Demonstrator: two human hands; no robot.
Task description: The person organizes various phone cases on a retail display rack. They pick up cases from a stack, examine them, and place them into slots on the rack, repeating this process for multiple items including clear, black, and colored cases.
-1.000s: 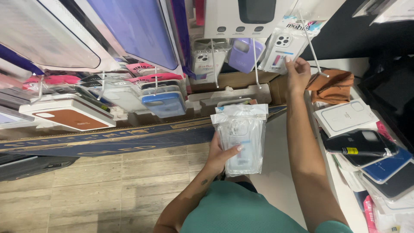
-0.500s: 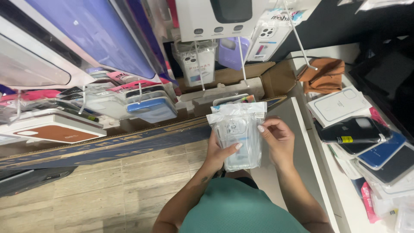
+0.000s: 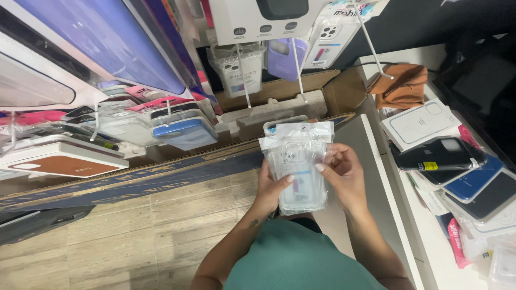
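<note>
Wood-look floor beneath a display wall of hanging phone cases. Both hands grip a clear phone case in a plastic sleeve (image 3: 297, 164) at centre: left hand (image 3: 273, 189) closed on its lower left edge, right hand (image 3: 344, 177) clamped on its right edge. At 3 o'clock, dark phone cases (image 3: 438, 156) on a white counter (image 3: 424, 236); at 1 o'clock, a brown pouch (image 3: 403, 86).

Centre of frame: clear plastic packets (image 3: 298, 161) with white header strips, showing transparent cases. Bottom centre: plain teal-green shirt (image 3: 301, 263). Lower left: pale wood-grain floor planks (image 3: 123, 225). Left: brown case in a white box (image 3: 59, 164); beside it a light blue case (image 3: 185, 131). Upper centre: lilac case (image 3: 282, 56) on a hook. Right: rust-orange pouch (image 3: 400, 86), black case (image 3: 435, 153), dark blue case (image 3: 473, 182), white counter (image 3: 430, 241).
</note>
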